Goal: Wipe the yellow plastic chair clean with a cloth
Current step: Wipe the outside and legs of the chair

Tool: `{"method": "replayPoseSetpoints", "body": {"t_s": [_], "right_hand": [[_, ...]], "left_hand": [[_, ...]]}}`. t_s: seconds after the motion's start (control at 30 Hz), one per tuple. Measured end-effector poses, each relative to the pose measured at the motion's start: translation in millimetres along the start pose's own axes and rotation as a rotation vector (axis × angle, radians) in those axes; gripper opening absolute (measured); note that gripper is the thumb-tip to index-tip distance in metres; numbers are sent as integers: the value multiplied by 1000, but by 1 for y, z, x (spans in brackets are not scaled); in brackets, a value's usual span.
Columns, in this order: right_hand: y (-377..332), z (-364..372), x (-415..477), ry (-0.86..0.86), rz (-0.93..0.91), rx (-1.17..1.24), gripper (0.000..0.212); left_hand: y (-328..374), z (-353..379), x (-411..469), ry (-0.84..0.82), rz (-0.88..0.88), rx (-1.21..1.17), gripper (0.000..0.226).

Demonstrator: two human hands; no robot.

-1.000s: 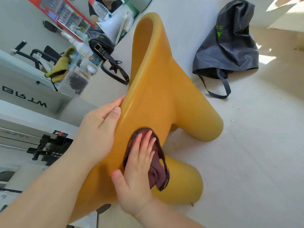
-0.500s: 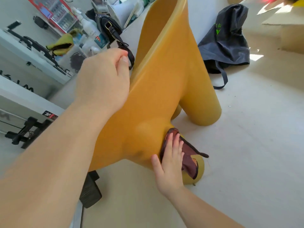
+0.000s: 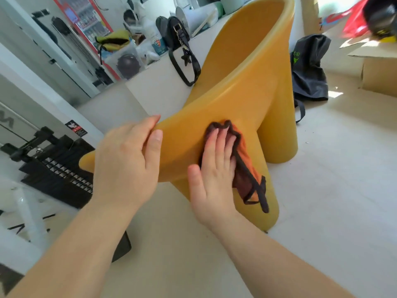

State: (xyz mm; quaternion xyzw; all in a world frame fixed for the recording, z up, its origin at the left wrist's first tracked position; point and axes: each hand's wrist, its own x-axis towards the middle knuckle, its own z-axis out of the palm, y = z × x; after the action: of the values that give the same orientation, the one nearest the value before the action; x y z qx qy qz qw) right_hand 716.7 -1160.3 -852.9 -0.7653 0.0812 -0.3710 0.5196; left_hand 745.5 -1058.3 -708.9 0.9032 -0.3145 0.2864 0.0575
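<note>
Yellow plastic fills the middle of the frame: the yellow plastic chair stands tipped on the pale floor, its curved back rising toward the upper right and its thick round legs reaching down to the lower right. The left hand grips the rim at centre left, with the fingers hooked over the edge out of sight and the thumb laid on the outer face, so the shell looks steadied from that side. The right hand lies flat on the outer shell just right of it, its fingers straight and close together, pressing the cloth against the plastic. The cloth, orange with a dark border, is only partly under the palm; the rest trails down and to the right along the near leg. That leg is what matters for the coming stroke, I judge: its long axis runs from the fingertips down toward the lower right, so the unwiped length lies below and right of the right hand, which is the nearer of the two. A sweep along that axis seems the natural move, though the loose tail may bunch. A grey bag sits behind the chair at the upper right, well apart from both hands.
</note>
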Motion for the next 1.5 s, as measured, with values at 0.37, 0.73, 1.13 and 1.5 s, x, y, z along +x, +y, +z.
{"method": "replayPoseSetpoints", "body": {"t_s": [0.37, 0.73, 1.13, 1.5], "right_hand": [[13, 35, -51, -171, -84, -189, 88], [32, -41, 17, -261, -1017, -679, 69], [-2, -70, 115, -419, -1681, -1212, 87], [-12, 13, 89, -424, -1786, -1552, 88]], "left_hand": [[-57, 26, -90, 132, -277, -181, 66], [-27, 71, -95, 343, -515, -551, 70], [-69, 57, -73, 428, -480, -786, 60], [-106, 41, -57, 378, -492, -967, 42]]}}
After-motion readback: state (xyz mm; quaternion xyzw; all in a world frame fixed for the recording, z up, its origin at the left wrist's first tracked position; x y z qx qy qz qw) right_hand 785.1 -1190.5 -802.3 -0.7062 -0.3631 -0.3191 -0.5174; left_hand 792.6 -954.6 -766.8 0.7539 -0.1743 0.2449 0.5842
